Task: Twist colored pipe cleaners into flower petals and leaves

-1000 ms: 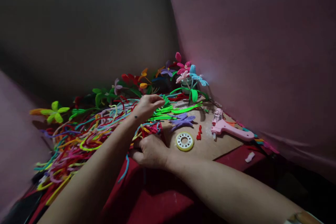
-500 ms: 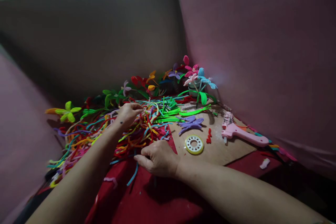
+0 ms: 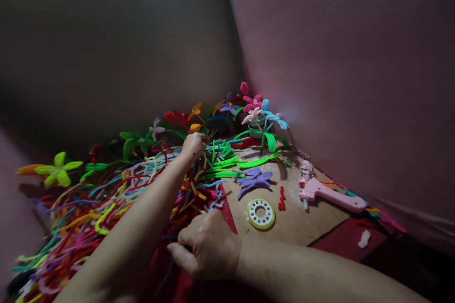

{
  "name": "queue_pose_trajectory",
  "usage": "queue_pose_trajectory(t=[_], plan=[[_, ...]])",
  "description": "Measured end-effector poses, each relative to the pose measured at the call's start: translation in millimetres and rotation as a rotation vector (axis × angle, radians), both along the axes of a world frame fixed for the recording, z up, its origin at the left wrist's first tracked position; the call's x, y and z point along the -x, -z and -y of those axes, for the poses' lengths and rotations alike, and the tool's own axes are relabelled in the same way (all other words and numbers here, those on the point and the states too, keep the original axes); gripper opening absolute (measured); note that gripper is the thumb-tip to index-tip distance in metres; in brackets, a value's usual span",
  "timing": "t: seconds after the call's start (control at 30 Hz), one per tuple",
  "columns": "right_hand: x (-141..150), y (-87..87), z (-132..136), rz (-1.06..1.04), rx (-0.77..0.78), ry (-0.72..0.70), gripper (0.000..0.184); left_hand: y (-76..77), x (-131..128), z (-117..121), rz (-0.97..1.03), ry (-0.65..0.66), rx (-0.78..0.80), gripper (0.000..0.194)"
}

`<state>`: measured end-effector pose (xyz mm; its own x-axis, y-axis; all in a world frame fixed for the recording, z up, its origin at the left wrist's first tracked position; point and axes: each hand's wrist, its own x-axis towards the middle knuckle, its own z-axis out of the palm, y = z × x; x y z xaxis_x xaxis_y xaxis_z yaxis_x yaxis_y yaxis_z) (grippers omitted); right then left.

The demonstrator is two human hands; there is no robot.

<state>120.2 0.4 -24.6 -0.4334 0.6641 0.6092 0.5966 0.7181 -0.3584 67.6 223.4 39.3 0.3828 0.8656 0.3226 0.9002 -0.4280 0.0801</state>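
My left hand (image 3: 195,146) reaches over the far part of a tangled heap of coloured pipe cleaners (image 3: 117,199). Its fingers are drawn together beside a bunch of green pipe cleaners (image 3: 223,163); whatever they grip is hidden. Closer to me, my right hand (image 3: 209,246) is closed, thumb against the curled fingers, over the red cloth (image 3: 185,289). A dim bluish pipe cleaner (image 3: 164,275) hangs from beneath its thumb. Purple pipe-cleaner petals (image 3: 254,180) lie on a brown board (image 3: 302,222), to the right of the green bunch.
On the board are a yellow-rimmed tape roll (image 3: 261,214), a small red twisted piece (image 3: 282,199) and a pink glue gun (image 3: 330,194). Pipe-cleaner flowers (image 3: 252,104) stand along the back, some in a pot (image 3: 256,128). Pink walls (image 3: 337,80) close in the corner.
My left hand has moved right and farther over the heap, up to the green bunch. The right hand has come slightly nearer to me, still closed. The camera view has shifted a little.
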Motion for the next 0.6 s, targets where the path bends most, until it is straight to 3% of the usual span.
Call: queue_pose_trajectory(t=[0.23,0.4,0.6], plan=[[5.5,6.3,-2.4,-0.009,-0.115,-0.091,0.033,3.0,-20.4,-18.6,-0.065,0.203,0.088,0.034],[7.0,3.6,0.4,0.036,-0.060,-0.132,0.029,1.9,-16.7,-16.8,-0.038,0.218,0.089,0.032],[5.2,0.6,2.5,0.055,0.000,-0.157,0.031,17.0,-8.5,-13.5,-0.009,0.188,0.139,0.011]])
